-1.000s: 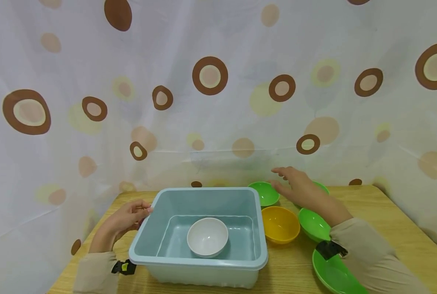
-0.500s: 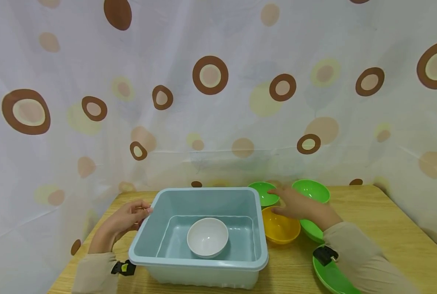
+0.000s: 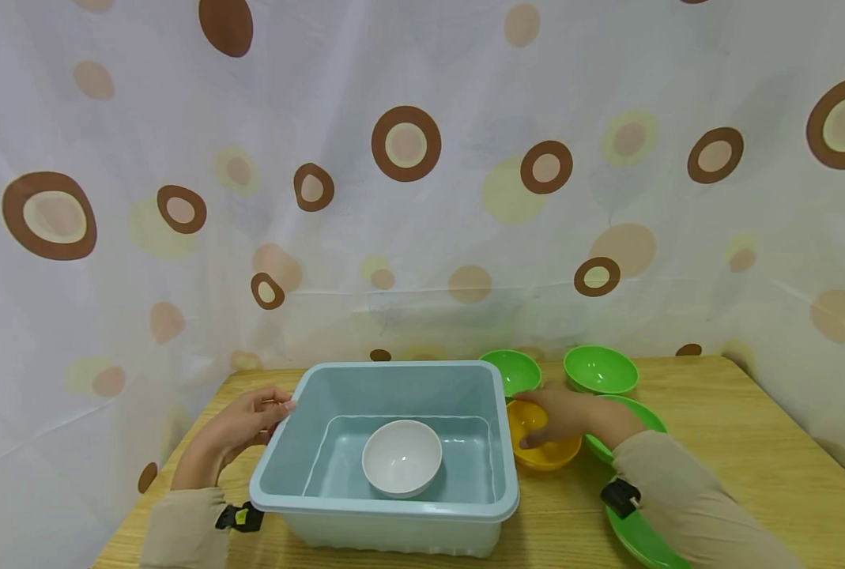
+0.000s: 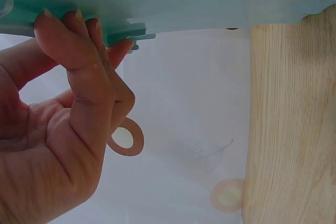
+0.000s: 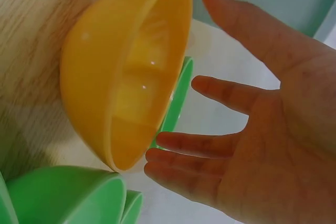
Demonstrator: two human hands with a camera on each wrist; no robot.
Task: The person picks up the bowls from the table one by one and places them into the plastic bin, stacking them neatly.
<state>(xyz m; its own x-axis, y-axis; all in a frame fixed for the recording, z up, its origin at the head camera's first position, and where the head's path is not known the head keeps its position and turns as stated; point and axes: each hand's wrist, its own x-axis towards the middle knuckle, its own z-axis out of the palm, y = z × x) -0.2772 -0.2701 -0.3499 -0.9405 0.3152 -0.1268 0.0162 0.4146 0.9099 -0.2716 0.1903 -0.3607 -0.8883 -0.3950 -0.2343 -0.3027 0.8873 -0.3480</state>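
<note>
My left hand (image 3: 244,423) holds the left rim of a light blue plastic basin (image 3: 394,533). In the left wrist view, its bent fingers (image 4: 92,85) lie against the basin's outer wall under the rim. A white bowl (image 3: 402,458) sits upright inside the basin. To the right stands a yellow-orange bowl (image 3: 550,460), close beside the basin. Over its mouth hovers my right hand (image 3: 567,415), fingers spread. The right wrist view has the yellow-orange bowl (image 5: 94,72) in front of the right fingertips (image 5: 160,139), with a gap to the thumb.
Green bowls stand at the back (image 3: 511,371) and back right (image 3: 600,370). Another green bowl (image 3: 643,412) and a larger green dish (image 3: 643,537) lie partly under the right forearm. The wooden table (image 3: 735,442) meets a patterned curtain (image 3: 422,237) behind.
My right hand has come down and toward me, from above the green bowls to the mouth of the yellow-orange bowl. The left hand, basin and white bowl have stayed in place.
</note>
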